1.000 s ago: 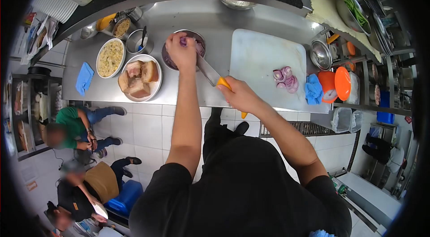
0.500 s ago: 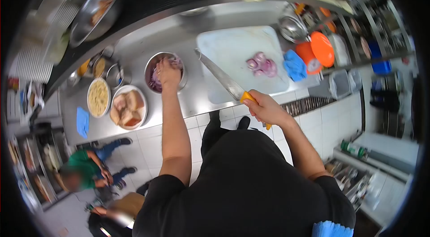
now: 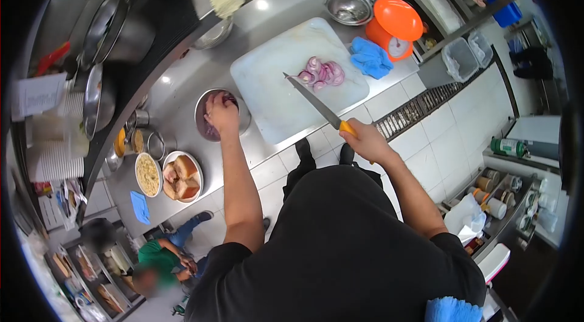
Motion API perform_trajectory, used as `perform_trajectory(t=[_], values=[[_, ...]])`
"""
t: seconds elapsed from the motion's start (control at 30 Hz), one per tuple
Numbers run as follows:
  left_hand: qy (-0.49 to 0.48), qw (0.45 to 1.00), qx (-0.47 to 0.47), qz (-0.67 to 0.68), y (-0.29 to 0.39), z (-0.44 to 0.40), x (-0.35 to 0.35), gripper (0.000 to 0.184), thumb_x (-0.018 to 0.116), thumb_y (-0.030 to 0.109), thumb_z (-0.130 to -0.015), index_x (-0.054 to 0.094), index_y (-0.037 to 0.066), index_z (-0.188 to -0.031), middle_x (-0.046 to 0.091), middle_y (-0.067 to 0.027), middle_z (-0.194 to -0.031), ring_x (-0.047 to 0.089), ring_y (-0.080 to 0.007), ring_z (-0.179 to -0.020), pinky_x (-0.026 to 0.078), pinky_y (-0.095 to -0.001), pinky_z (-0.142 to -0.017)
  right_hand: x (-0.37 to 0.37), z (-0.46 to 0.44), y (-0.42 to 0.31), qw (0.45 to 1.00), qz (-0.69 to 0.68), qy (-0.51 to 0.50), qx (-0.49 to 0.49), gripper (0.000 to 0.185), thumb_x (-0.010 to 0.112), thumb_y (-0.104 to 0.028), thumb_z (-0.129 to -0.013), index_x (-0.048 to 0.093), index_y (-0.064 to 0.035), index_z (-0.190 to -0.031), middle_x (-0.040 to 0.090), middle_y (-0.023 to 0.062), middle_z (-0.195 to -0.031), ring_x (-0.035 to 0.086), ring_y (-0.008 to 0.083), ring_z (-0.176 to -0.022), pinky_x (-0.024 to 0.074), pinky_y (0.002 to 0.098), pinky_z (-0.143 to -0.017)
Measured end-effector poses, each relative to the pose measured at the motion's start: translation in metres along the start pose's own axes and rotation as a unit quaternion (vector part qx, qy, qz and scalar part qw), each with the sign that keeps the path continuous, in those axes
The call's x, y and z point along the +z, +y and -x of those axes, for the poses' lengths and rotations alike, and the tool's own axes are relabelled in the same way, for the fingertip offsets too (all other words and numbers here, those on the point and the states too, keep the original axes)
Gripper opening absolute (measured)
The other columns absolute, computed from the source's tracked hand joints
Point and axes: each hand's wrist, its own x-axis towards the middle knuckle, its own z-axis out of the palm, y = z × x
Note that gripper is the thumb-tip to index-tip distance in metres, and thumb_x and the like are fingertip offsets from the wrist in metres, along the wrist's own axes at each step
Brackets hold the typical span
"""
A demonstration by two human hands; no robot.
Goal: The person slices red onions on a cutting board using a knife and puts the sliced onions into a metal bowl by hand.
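My left hand (image 3: 222, 114) reaches down into a round metal bowl (image 3: 244, 120) that holds sliced red onion (image 3: 210, 131). Its fingers look apart and loosely bent over the slices; the tips are partly hidden. Closed around a yellow handle, my right hand (image 3: 366, 141) holds a kitchen knife (image 3: 317, 103) at the counter's front edge. The long blade points up and left across a white cutting board (image 3: 267, 88). On the board's right half lies a pile of sliced red onion rings (image 3: 323, 72), just beyond the knife's tip.
Left on the steel counter stand a bowl of pale chopped food (image 3: 148, 175) and a bowl of large meat chunks (image 3: 182, 177). A blue cloth (image 3: 371, 57), an orange scale (image 3: 389, 33) and a metal bowl (image 3: 348, 7) are right. A person in green (image 3: 159, 254) is at lower left.
The view has turned, so the counter now slants. My left hand stays in the bowl, its fingers more bent than before. The knife remains in my right hand.
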Motion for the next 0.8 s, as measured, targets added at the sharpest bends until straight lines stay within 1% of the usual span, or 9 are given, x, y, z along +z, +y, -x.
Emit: perform_trajectory(t=[0.13,0.17,0.23,0.3,0.33,0.5,0.6,0.7,0.8], values=[[0.129,0.972,0.148,0.131,0.044,0.024,0.003,0.041,0.066,0.016,-0.093,0.070,0.007,-0.133,0.055,-0.0208,-0.155,0.046,-0.0407,-0.149,0.030,-0.0584,-0.126,-0.008,0.004,0.013,0.999,-0.049,-0.020,0.011,0.037,0.062,-0.037,-0.108,0.062,-0.0005,-0.111,0.069,0.0187,-0.079,0.068,0.0370,-0.068,0.0545,0.0471,-0.068],[0.080,0.967,0.169,0.174,0.064,0.039,0.006,0.045,0.071,0.020,-0.094,0.066,0.006,-0.136,0.055,-0.0220,-0.154,0.045,-0.0434,-0.149,0.029,-0.0593,-0.126,-0.011,0.004,0.014,0.995,-0.090,-0.040,0.032,0.036,0.062,-0.036,-0.108,0.062,-0.0008,-0.110,0.068,0.0161,-0.078,0.067,0.0321,-0.065,0.0539,0.0446,-0.065],[0.013,0.951,0.286,0.120,0.103,0.060,0.019,0.053,0.073,0.030,-0.096,0.062,0.009,-0.144,0.052,-0.0232,-0.157,0.042,-0.0449,-0.151,0.027,-0.0603,-0.127,-0.021,0.005,0.010,0.980,-0.169,-0.082,0.070,0.034,0.063,-0.035,-0.108,0.062,-0.0013,-0.108,0.067,0.0107,-0.075,0.064,0.0223,-0.059,0.0527,0.0395,-0.059],[-0.048,0.938,0.336,0.072,0.141,0.082,0.026,0.061,0.073,0.040,-0.098,0.059,0.013,-0.150,0.048,-0.0230,-0.162,0.038,-0.0441,-0.154,0.023,-0.0607,-0.129,-0.026,0.004,0.010,0.982,-0.165,-0.078,0.058,0.032,0.063,-0.034,-0.109,0.062,-0.0017,-0.107,0.065,0.0070,-0.074,0.061,0.0157,-0.057,0.0508,0.0357,-0.055],[-0.063,0.941,0.323,0.077,0.144,0.081,0.038,0.060,0.072,0.041,-0.099,0.059,0.014,-0.151,0.047,-0.0227,-0.163,0.037,-0.0436,-0.155,0.021,-0.0610,-0.129,-0.028,0.005,0.011,0.983,-0.162,-0.075,0.051,0.031,0.063,-0.033,-0.109,0.062,-0.0019,-0.106,0.064,0.0052,-0.074,0.059,0.0124,-0.056,0.0498,0.0337,-0.054],[-0.098,0.968,0.221,0.060,0.132,0.043,0.104,0.056,0.068,0.041,-0.101,0.062,0.012,-0.149,0.044,-0.0223,-0.165,0.034,-0.0411,-0.157,0.019,-0.0599,-0.130,-0.048,0.023,0.023,0.989,-0.117,-0.057,0.067,0.032,0.063,-0.033,-0.108,0.065,-0.0013,-0.109,0.065,0.0064,-0.075,0.061,0.0150,-0.056,0.0513,0.0345,-0.055],[-0.099,0.964,0.238,0.063,0.117,0.028,0.121,0.052,0.066,0.038,-0.102,0.065,0.008,-0.145,0.046,-0.0222,-0.164,0.038,-0.0406,-0.155,0.020,-0.0582,-0.131,-0.057,0.042,0.036,0.986,-0.133,-0.022,0.096,0.031,0.066,-0.033,-0.107,0.067,-0.0023,-0.111,0.065,0.0047,-0.074,0.061,0.0132,-0.057,0.0510,0.0325,-0.055],[-0.123,0.944,0.260,0.162,0.119,0.044,0.132,0.057,0.067,0.039,-0.101,0.061,0.007,-0.147,0.048,-0.0224,-0.162,0.040,-0.0401,-0.154,0.021,-0.0567,-0.131,-0.057,0.050,0.054,0.975,-0.180,0.040,0.128,0.030,0.066,-0.033,-0.108,0.067,-0.0029,-0.113,0.063,0.0023,-0.072,0.060,0.0104,-0.056,0.0498,0.0299,-0.053],[-0.087,0.945,0.291,0.123,0.143,0.075,0.124,0.065,0.071,0.041,-0.098,0.056,0.008,-0.152,0.048,-0.0232,-0.161,0.040,-0.0402,-0.153,0.022,-0.0563,-0.131,-0.043,0.036,0.081,0.961,-0.221,0.083,0.142,0.032,0.065,-0.034,-0.108,0.067,-0.0023,-0.113,0.063,0.0023,-0.072,0.059,0.0104,-0.055,0.0497,0.0298,-0.053]])
